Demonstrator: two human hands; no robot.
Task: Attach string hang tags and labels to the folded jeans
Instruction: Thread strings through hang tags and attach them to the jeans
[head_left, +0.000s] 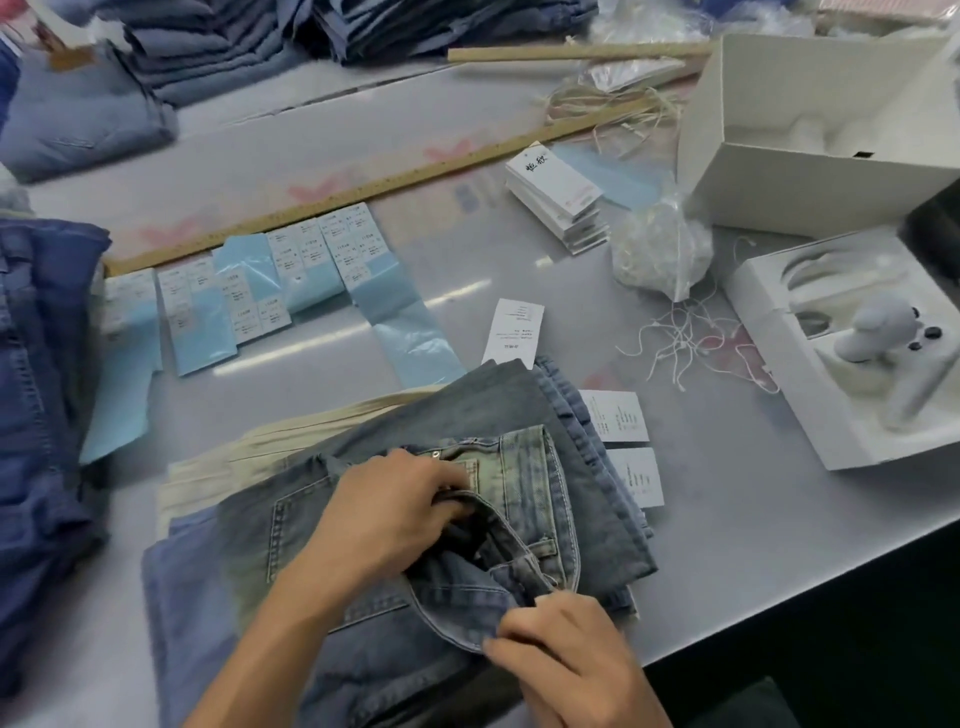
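Observation:
Folded washed-blue jeans (524, 415) lie on top of a small pile at the table's front. My left hand (389, 509) grips the open waistband near the button. My right hand (561, 649) pinches the waistband's near edge and holds it up. A stack of white hang tags (558, 195) sits at the back right. Loose white strings (685, 338) lie to the right of the jeans. Sheets of size labels (306, 254) on blue backing are spread behind the jeans. Three white paper labels (514, 332) (621, 415) (639, 475) lie beside the pile.
Stacks of jeans stand at the left (41, 389) and along the back (208, 47). A wooden ruler (363, 189) crosses the table. An open white box (810, 135), a clear bag of strings (660, 249) and a white tray (852, 343) with a controller fill the right side.

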